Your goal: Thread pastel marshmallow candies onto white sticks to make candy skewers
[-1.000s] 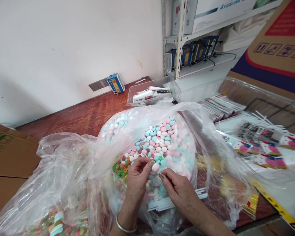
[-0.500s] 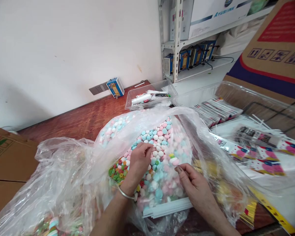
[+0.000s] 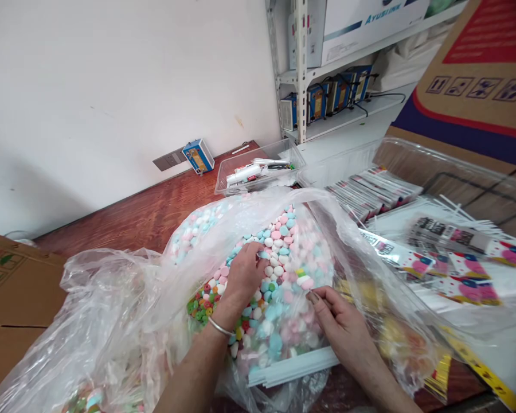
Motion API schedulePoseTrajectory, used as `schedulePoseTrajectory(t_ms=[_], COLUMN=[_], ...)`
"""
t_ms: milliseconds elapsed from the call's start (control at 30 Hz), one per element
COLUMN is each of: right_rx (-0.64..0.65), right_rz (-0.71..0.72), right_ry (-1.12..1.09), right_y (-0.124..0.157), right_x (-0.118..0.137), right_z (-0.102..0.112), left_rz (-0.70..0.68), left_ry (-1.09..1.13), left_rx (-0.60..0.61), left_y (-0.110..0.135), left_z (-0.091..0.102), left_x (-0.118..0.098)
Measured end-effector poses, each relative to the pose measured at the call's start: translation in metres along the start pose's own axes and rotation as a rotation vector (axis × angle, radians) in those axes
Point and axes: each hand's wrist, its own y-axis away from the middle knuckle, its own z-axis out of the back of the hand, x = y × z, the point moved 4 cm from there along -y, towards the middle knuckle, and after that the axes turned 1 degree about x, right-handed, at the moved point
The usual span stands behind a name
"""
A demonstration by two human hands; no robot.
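Note:
My left hand (image 3: 245, 274), with a silver bangle at the wrist, reaches into an opened clear plastic bag (image 3: 249, 212). Its thumb and fingers are curled together at a pale blue candy among the pastel candies (image 3: 276, 243). Pink, white and blue pieces fill the bag, and small green, red and orange gummy rings (image 3: 201, 304) lie at its left. Near the bag's right side, my right hand (image 3: 337, 315) pinches a candy skewer (image 3: 304, 280) with yellow, green, white and pink pieces at its tip. The skewer's stick is mostly hidden by the fingers.
White sticks (image 3: 292, 366) lie in front of the bag. Another plastic bag (image 3: 112, 321) spreads at left. Printed packets (image 3: 451, 241) fill a clear tray at right, beside a cardboard box (image 3: 477, 115). A small clear bin (image 3: 258, 172) stands behind.
My left hand has shifted slightly up and left among the candies, its fingers moving from a pinch to a piece in the pile. The right hand keeps the skewer nearly still. The view has tilted slightly.

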Motion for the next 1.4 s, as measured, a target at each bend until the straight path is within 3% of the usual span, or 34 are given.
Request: schedulePoseTrajectory(t_ms=[167,467,667,800,967,1167,1300,1400], right_rx=[0.008,0.017,0.032,0.018,0.026,0.004,-0.097,-0.116], right_rz=[-0.006,0.003,-0.006,0.009,0.007,0.009,-0.007,0.027], right_ry=[-0.018,0.02,0.017,0.025,0.029,-0.006,-0.136,-0.263], right_y=[0.0,0.001,0.0,0.001,0.0,0.001,0.0,-0.005], right_x=[-0.006,0.003,0.003,0.001,-0.001,-0.001,-0.001,0.007], right_z=[0.0,0.004,-0.002,0.0,0.0,0.0,0.002,-0.001], left_rz=[0.075,0.26,0.209,0.165,0.171,0.171,0.21,0.289], left_ry=[0.145,0.326,0.333,0.262,0.203,0.269,0.412,0.797], left_rx=[-0.033,-0.058,0.008,0.068,0.146,0.143,0.178,0.251], left_y=[-0.008,-0.028,-0.058,-0.063,-0.062,-0.06,-0.035,-0.002], left_z=[-0.008,-0.01,-0.018,-0.018,-0.016,-0.016,-0.015,-0.015], left_x=[-0.007,0.01,-0.002,-0.009,-0.009,-0.007,-0.011,-0.023])
